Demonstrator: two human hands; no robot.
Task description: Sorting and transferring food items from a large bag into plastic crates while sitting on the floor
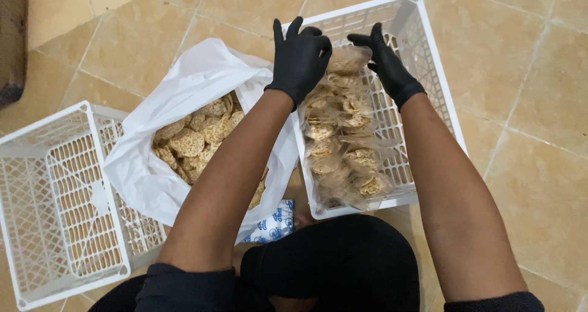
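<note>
My hands wear black gloves, left (300, 58) and right (387, 64); dark sleeves pushed up above my elbows; dark trousers.

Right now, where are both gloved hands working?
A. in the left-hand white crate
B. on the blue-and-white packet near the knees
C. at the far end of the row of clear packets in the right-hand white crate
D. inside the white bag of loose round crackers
C: the left hand and right hand both rest on the farthest clear packet in the right-hand white crate, away from the white bag.
</note>
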